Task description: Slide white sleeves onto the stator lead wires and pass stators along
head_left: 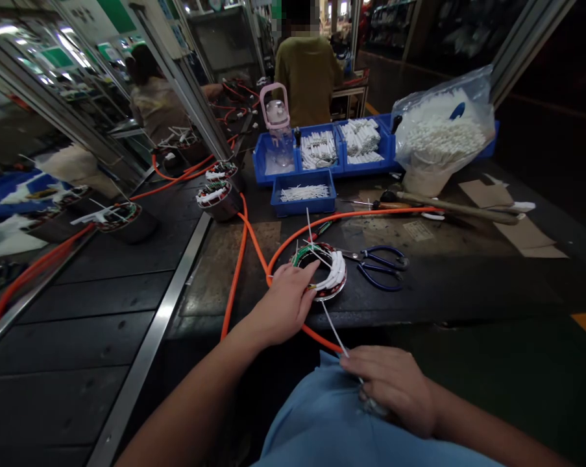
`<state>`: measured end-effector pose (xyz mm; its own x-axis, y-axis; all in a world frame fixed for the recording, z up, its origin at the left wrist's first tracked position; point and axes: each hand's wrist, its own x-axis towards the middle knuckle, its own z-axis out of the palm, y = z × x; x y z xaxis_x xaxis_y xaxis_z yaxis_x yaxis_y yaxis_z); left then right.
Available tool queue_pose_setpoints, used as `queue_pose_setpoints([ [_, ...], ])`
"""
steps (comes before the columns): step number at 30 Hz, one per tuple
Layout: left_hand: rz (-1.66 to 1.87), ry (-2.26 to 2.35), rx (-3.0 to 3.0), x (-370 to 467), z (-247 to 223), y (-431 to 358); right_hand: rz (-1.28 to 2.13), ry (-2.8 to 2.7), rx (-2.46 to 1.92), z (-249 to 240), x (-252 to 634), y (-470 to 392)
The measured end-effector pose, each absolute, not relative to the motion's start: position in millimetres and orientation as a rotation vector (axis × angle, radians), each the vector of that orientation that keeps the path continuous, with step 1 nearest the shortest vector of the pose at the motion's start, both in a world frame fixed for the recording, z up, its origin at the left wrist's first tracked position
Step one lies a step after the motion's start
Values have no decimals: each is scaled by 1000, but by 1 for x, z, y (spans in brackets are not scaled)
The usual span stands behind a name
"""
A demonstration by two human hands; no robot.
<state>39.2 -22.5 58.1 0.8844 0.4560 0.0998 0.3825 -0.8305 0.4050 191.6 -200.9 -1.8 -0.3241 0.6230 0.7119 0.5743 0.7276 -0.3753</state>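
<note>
A motor stator [339,272] with white sleeves and green and red windings lies on the bench in front of me. My left hand [287,295] grips its near left side, the fingers reaching over the rim into the ring. From the stator a thin white cord [331,324] runs down toward me, looking taut. My right hand [394,383] is closed on this cord at the front of my blue clothing. A greyish bit under the right fingers is too blurred to name. Another white strip [309,224] sticks up from the far side of the ring.
Blue-handled scissors [383,266] lie right of the stator. An orange hose [297,233] loops around it. Blue bins [302,206] hold white sleeves and strips, beside a plastic bag [443,130]. More stators [219,198] stand left, by a metal rail [163,311]. A person [307,78] is behind.
</note>
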Motion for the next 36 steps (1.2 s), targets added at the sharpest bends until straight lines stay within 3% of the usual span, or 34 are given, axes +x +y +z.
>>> queue_pose_setpoints([
  [7,498,663,2485,39,52,-28,65,-1823,-1187,-11,174,-152],
  [16,919,454,2695,34,32,-28,907,-1149,-1128,-4,176,-134],
  [36,970,447,2774,35,31,-29,850,-1154,-1098,-15,170,-143],
])
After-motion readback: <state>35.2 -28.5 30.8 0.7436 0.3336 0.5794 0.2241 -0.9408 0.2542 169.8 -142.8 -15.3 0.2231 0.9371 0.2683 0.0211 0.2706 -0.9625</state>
